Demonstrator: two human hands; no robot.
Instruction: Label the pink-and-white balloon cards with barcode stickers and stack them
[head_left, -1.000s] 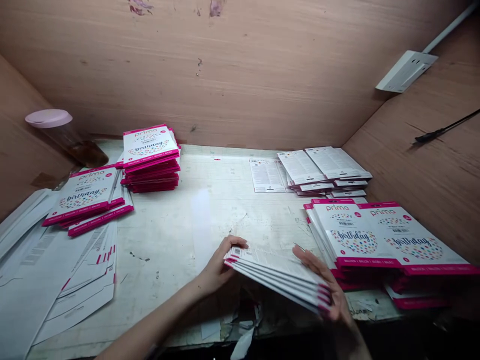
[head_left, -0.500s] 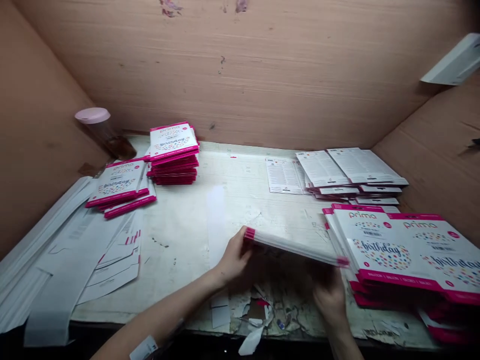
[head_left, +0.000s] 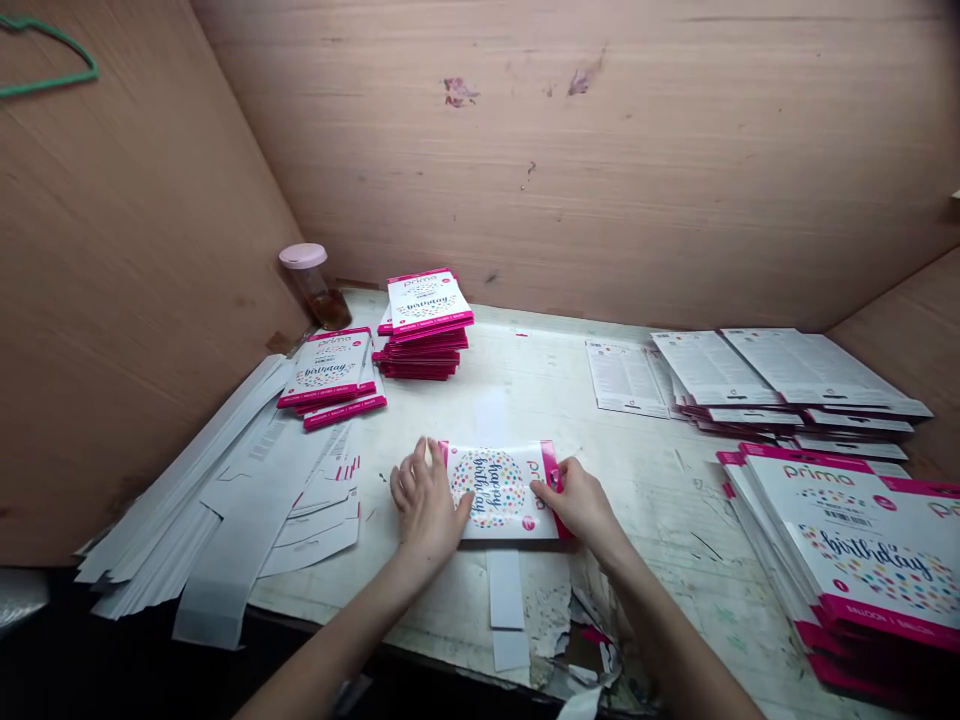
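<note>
A small stack of birthday balloon packets (head_left: 495, 490), white with pink ends and coloured dots, lies turned sideways in front of me. Its printed front faces up. My left hand (head_left: 427, 495) grips the left end, thumb on the front and fingers spread along the edge. At the other end, my right hand (head_left: 585, 500) pinches the pink border with its thumb on top. Beneath the stack runs a white paper strip (head_left: 506, 590), showing above and below it. How many packets are between my hands is hidden.
Banded packet bundles (head_left: 427, 345) are piled at the back, near a pink-lidded jar (head_left: 315, 285). Long paper strips (head_left: 225, 520) hang over the left front edge. Face-down packets (head_left: 780, 375) and face-up packets (head_left: 855, 540) lie right. The table's front edge (head_left: 555, 640) is torn.
The packets have come down from a raised, edge-on position to lie flat across the strip, front up. Both hands moved with them. The view has swung left.
</note>
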